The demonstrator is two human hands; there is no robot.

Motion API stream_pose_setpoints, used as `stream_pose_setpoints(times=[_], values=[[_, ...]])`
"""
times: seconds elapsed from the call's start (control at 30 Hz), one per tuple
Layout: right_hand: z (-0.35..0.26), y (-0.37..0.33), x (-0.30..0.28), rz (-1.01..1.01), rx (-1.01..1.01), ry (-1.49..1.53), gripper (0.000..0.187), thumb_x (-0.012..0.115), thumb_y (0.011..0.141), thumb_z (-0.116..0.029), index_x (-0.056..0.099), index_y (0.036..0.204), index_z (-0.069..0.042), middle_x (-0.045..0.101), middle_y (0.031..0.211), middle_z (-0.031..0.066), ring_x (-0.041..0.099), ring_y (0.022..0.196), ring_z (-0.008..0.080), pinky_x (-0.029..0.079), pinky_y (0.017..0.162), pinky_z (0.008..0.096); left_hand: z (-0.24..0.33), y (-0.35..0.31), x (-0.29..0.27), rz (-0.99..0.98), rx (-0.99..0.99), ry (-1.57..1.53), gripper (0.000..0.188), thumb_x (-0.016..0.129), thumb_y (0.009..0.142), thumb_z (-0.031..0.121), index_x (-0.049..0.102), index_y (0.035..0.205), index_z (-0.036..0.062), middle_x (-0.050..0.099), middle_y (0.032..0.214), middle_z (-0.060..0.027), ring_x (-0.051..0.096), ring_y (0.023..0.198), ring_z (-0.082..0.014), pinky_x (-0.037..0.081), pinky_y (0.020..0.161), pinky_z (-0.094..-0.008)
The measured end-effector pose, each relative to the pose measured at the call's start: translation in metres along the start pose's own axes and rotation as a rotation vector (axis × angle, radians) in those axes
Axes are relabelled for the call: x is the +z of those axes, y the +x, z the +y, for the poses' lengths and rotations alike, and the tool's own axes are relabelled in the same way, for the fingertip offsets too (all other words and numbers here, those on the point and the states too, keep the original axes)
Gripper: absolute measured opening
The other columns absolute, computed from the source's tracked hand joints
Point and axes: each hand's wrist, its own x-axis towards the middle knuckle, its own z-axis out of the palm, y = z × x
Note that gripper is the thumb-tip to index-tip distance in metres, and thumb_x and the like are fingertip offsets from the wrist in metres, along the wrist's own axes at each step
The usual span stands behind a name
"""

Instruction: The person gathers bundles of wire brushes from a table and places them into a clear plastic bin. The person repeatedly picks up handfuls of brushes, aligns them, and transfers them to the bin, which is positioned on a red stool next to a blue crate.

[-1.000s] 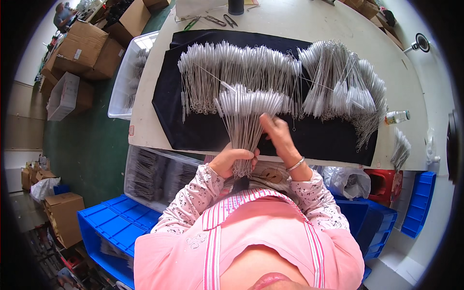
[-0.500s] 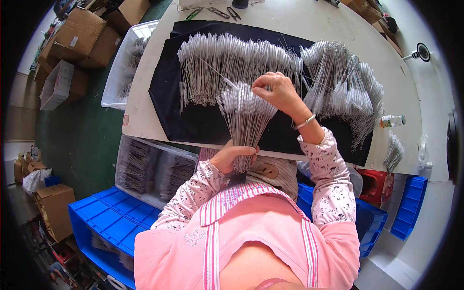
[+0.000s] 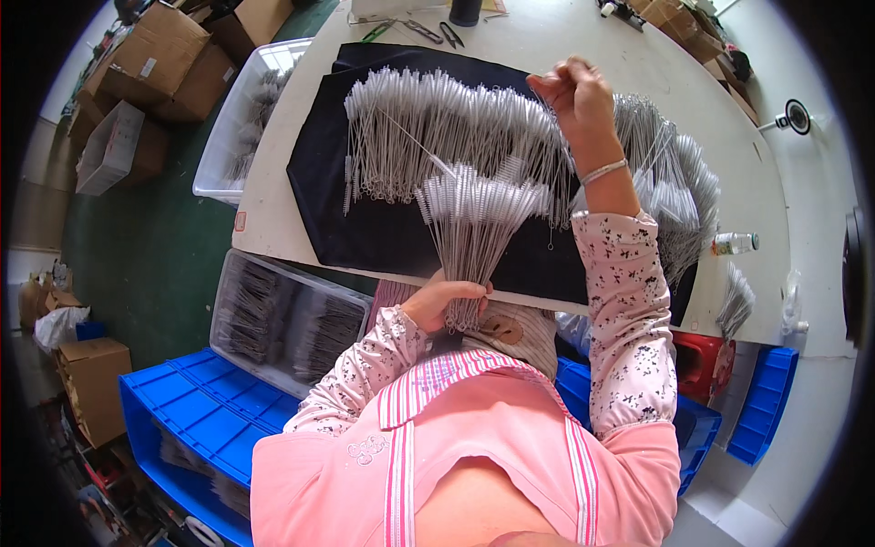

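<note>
My left hand (image 3: pixel 447 301) is closed round the looped wire ends of a bundle of straw brushes (image 3: pixel 478 201), whose white bristles fan out away from me. My right hand (image 3: pixel 579 91) is raised near the far right end of a long row of similar brushes (image 3: pixel 456 109). Its fingers are curled and the thumb is pressed in; whether a brush is between them I cannot make out. The row lies on a dark cloth (image 3: pixel 319 182) with bristle ends pointing away. More brushes (image 3: pixel 679 173) lie heaped to the right, partly behind my right forearm.
Snips (image 3: pixel 451 35) and other small tools lie at the table's far edge near a dark cylinder (image 3: pixel 465 11). A small bottle (image 3: pixel 735 243) and loose brushes (image 3: pixel 736 301) sit at the right. Bins of brushes (image 3: pixel 287 310) stand left, above a blue crate (image 3: pixel 210 392).
My right hand has moved from the held bundle up and to the right, to the far end of the row. My left hand keeps its hold on the bundle, nearly still.
</note>
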Motion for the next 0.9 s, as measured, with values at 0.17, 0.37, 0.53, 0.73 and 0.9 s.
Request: stream_pose_setpoints(times=[0.17, 0.37, 0.53, 0.73, 0.9], values=[[0.02, 0.006, 0.071, -0.255, -0.071, -0.439, 0.031, 0.06, 0.091, -0.03, 0.064, 0.106, -0.003, 0.043, 0.059, -0.0058, 0.038, 0.047, 0.0051, 0.032, 0.041, 0.0212, -0.003, 0.0, 0.0, 0.009, -0.009, 0.009, 0.032, 0.065, 0.079, 0.004, 0.054, 0.109, 0.0019, 0.063, 0.093, -0.0096, 0.063, 0.076, -0.0184, 0.054, 0.065, -0.0325], [0.127, -0.011, 0.112, -0.552, -0.104, -1.686, 0.032, 0.063, 0.079, -0.03, 0.068, 0.092, -0.001, 0.066, 0.097, 0.0206, 0.064, 0.094, 0.0346, 0.052, 0.084, 0.0404, -0.002, 0.001, 0.003, 0.055, -0.007, 0.043, 0.031, 0.066, 0.079, 0.004, 0.055, 0.108, 0.0017, 0.063, 0.093, -0.0085, 0.063, 0.075, -0.0194, 0.054, 0.063, -0.0334], [0.123, 0.009, 0.097, -0.402, -0.09, -1.509, 0.02, 0.052, 0.079, -0.011, 0.065, 0.087, 0.003, 0.066, 0.094, 0.0206, 0.065, 0.087, 0.0353, 0.054, 0.076, 0.0409, 0.002, 0.0, 0.007, 0.047, 0.013, 0.067, 0.033, 0.065, 0.079, 0.004, 0.054, 0.11, 0.0011, 0.063, 0.093, -0.0098, 0.063, 0.075, -0.0204, 0.055, 0.063, -0.0349], [-0.025, 0.006, 0.073, -0.237, -0.283, -0.748, 0.013, 0.049, 0.095, -0.01, 0.059, 0.1, -0.003, 0.059, 0.074, 0.0012, 0.053, 0.062, 0.0077, 0.043, 0.052, 0.0221, 0.002, -0.001, 0.003, 0.006, -0.019, -0.042, 0.034, 0.064, 0.081, 0.008, 0.054, 0.112, -0.0023, 0.064, 0.094, -0.0121, 0.064, 0.076, -0.0208, 0.056, 0.066, -0.0363], [-0.043, -0.065, 0.052, -0.671, -1.076, -1.002, 0.016, 0.058, 0.082, -0.004, 0.064, 0.096, -0.007, 0.064, 0.098, 0.007, 0.062, 0.092, 0.0235, 0.051, 0.082, 0.0356, 0.006, -0.006, 0.002, -0.083, -0.093, -0.18, 0.035, 0.06, 0.088, 0.014, 0.052, 0.117, -0.0026, 0.063, 0.106, -0.0169, 0.066, 0.084, -0.0237, 0.057, 0.075, -0.0419]])
